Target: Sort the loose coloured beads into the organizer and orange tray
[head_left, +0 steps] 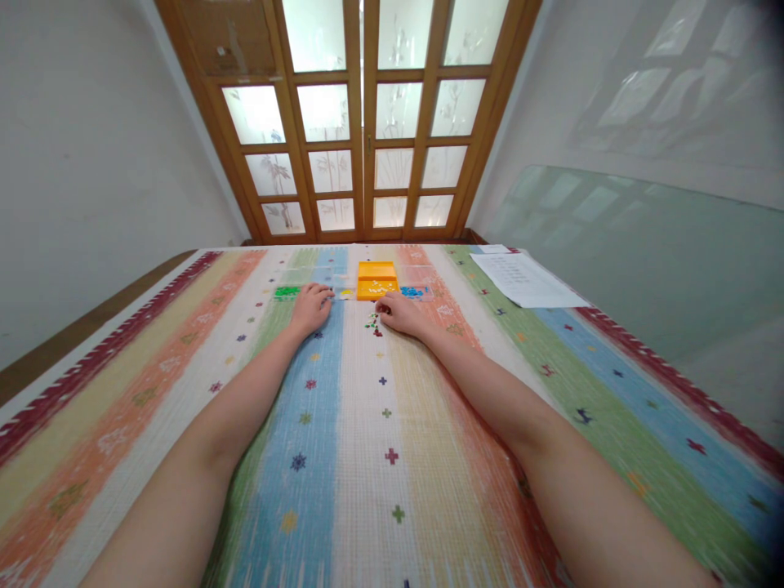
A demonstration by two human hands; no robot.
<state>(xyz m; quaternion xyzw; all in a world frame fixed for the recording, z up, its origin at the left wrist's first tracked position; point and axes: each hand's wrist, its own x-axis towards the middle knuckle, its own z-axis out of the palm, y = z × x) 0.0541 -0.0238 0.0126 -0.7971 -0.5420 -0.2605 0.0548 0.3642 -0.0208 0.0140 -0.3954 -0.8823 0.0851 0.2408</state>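
My left hand (314, 306) rests at the near edge of a clear plastic box that holds small green pieces (287, 291). Its fingers stretch out toward a few yellow pieces (346, 293), and I see nothing held in them. Curled in a pinch, my right hand (399, 314) is beside a small loose pile of green, white and dark red pieces (373, 322) on the cloth. What its fingertips hold, if anything, is too small to make out. Just beyond the hands stands an open orange box (376, 269) with white pieces (380, 287) in it.
Blue pieces (414, 291) lie in a clear box right of the orange one. Printed paper sheets (520, 279) lie at the table's far right. A striped tablecloth (361, 457) covers the table. Beyond it are wood-framed glass doors (361, 147), with a glass panel (643, 269) at the right wall.
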